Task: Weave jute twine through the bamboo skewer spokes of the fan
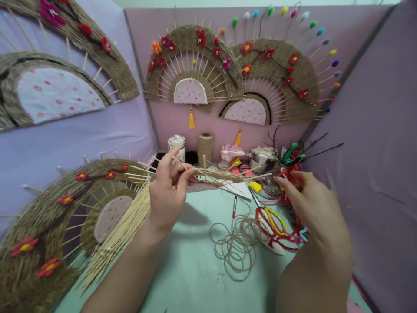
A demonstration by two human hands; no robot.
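Note:
My left hand [169, 187] pinches the left part of a small woven piece [218, 174], twine worked around thin wooden sticks that fan outward. The piece is held up above the table, seen nearly edge-on. My right hand [306, 195] is raised at the right, past the tip of the rightmost stick, its thumb and index finger close together; whatever may be between them is too small to make out. Loose loops of brown twine [236, 250] lie on the table below the piece.
A bundle of thin sticks [120, 234] lies left beside a large woven fan [48, 217]. Scissors [273, 219], red fuzzy wires and a pen [234, 206] lie right of centre. Behind stand a twine spool [205, 150] and a white bottle [177, 145]. Decorated fans [276, 56] hang on the walls.

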